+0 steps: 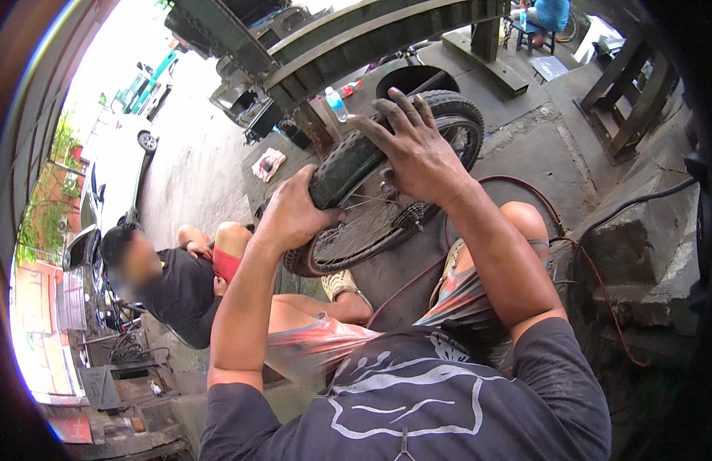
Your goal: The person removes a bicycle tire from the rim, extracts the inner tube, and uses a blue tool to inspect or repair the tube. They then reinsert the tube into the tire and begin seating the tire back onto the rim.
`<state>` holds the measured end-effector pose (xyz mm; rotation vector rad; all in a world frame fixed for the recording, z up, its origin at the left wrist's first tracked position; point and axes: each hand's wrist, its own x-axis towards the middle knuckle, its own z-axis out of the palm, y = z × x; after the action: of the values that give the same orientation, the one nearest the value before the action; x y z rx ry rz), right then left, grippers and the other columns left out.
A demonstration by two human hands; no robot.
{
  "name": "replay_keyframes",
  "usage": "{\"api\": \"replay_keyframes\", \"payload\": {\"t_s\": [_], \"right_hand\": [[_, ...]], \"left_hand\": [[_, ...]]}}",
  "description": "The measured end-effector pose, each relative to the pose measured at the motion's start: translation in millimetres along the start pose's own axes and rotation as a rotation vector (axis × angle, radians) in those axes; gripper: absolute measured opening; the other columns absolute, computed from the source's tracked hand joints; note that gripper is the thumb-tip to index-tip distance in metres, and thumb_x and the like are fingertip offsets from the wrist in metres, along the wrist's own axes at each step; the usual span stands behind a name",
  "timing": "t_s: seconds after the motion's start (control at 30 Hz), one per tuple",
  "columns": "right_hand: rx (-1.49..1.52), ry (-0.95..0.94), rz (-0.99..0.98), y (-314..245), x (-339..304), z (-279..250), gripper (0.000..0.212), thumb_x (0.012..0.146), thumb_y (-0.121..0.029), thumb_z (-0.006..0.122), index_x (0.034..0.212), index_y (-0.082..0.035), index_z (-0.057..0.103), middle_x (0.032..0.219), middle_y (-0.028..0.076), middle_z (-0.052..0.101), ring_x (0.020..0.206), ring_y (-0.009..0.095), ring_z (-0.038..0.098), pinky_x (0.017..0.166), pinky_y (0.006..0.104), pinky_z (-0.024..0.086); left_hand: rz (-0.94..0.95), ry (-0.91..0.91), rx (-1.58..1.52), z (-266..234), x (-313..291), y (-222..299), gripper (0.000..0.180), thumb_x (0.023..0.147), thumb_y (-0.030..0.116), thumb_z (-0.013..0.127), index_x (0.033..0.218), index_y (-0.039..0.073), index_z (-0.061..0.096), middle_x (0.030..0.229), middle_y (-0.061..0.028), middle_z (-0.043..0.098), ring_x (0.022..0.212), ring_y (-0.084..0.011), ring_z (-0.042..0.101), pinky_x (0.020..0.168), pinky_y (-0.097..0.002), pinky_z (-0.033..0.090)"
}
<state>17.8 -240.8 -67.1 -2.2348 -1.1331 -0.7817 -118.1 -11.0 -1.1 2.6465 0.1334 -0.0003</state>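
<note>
A bicycle wheel stands tilted in front of my knees, its black knobby tire facing up and away. Spokes and a cog cassette show inside the rim. My left hand is closed around the tire on the left side, with the thumb over the rim edge. Farther right, my right hand lies across the top of the tire, its fingers stretched out and spread. The palm's contact with the tire is hidden from view.
A person in a black shirt sits close at my left. Red hose curves over the floor at right. Beyond the wheel stand a heavy metal frame, a plastic bottle and a black round basin. A metal stand is far right.
</note>
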Motion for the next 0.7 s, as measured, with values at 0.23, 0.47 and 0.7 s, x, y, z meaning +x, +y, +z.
{"api": "replay_keyframes", "payload": {"t_s": [0.23,0.47,0.7], "right_hand": [[0.0,-0.063,0.015,11,-5,0,0.069,0.084,-0.007,0.082,0.148,-0.021,0.062,0.144,0.018,0.061,0.145,0.043,0.057,0.131,0.0702,0.031],[-0.071,0.015,0.04,13,-10,11,0.067,0.082,-0.01,0.079,0.146,-0.02,0.062,0.139,0.018,0.063,0.14,0.042,0.058,0.127,0.0724,0.032],[0.041,0.145,0.169,36,0,-21,0.088,0.073,-0.004,0.088,0.154,-0.017,0.058,0.146,0.021,0.065,0.14,0.046,0.059,0.123,0.0562,0.045]], "left_hand": [[0.016,0.034,-0.105,13,-9,-18,0.091,0.07,0.019,0.097,0.153,0.005,0.062,0.131,-0.0219,0.079,0.124,-0.0346,0.076,0.11,-0.044,0.057],[-0.144,-0.001,-0.311,58,-70,-122,0.085,0.073,0.007,0.101,0.149,-0.001,0.063,0.13,-0.0128,0.08,0.118,-0.0207,0.074,0.107,-0.0385,0.058],[-0.086,0.116,-0.262,5,-61,-67,0.067,0.07,0.016,0.101,0.129,0.0,0.073,0.113,-0.0165,0.082,0.107,-0.0252,0.079,0.098,-0.0404,0.059]]}}
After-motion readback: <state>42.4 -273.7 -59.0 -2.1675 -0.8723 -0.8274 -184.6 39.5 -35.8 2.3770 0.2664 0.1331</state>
